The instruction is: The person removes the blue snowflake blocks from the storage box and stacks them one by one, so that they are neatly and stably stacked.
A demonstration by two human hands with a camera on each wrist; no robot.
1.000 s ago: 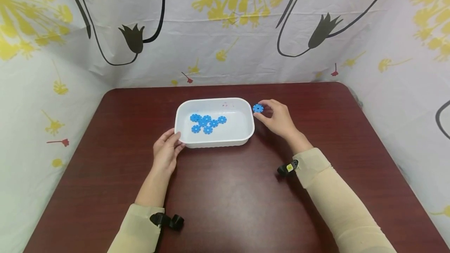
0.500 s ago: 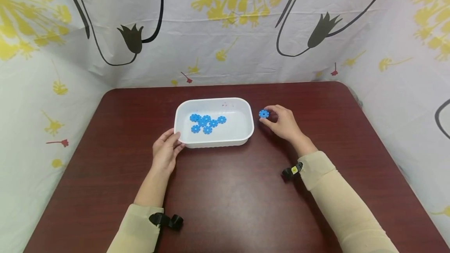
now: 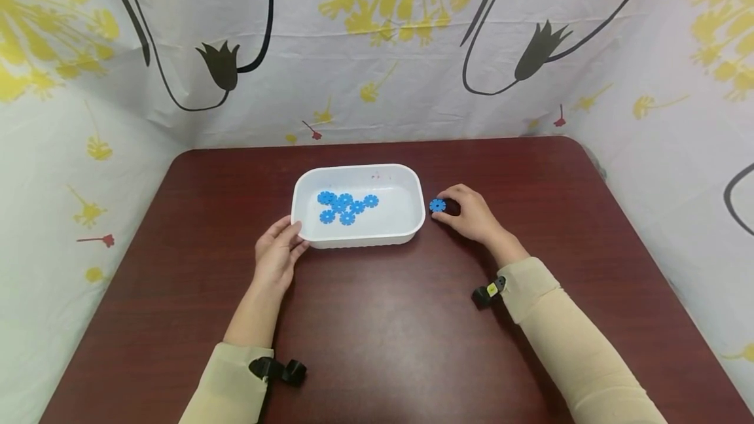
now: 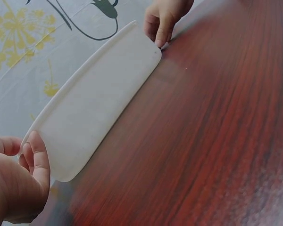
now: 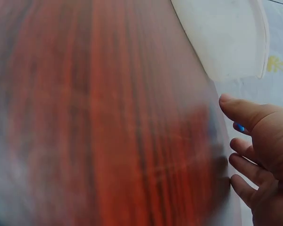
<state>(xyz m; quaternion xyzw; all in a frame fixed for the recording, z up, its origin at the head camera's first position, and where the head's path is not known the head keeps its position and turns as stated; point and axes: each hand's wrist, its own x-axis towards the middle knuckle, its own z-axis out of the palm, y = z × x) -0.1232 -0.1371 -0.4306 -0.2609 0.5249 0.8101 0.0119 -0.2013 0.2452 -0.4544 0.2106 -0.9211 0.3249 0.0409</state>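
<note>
A white plastic tray (image 3: 353, 241) sits on the table, with several blue notched plastic discs (image 3: 347, 218) lying flat in its left half, some overlapping. My left hand (image 3: 275, 255) grips the tray's near left corner, thumb over the rim and fingers against the outer wall, as the left wrist view also shows. Just right of the tray, close over the tabletop, my right hand (image 3: 473, 216) holds one blue notched disc (image 3: 437, 205) by its edges between thumb and index finger. In the right wrist view only a sliver of that disc (image 5: 240, 127) shows behind the thumb.
The dark red wood-grain table (image 3: 377, 332) stretches to rounded far corners. A white cloth (image 3: 377, 84) with yellow, grey and red flower prints hangs behind it and along both sides. Black camera mounts (image 3: 487, 292) are strapped to both beige sleeves.
My right hand, with the disc, has moved from the tray's far right corner toward me and down beside the tray's right wall. The left hand and tray have stayed put.
</note>
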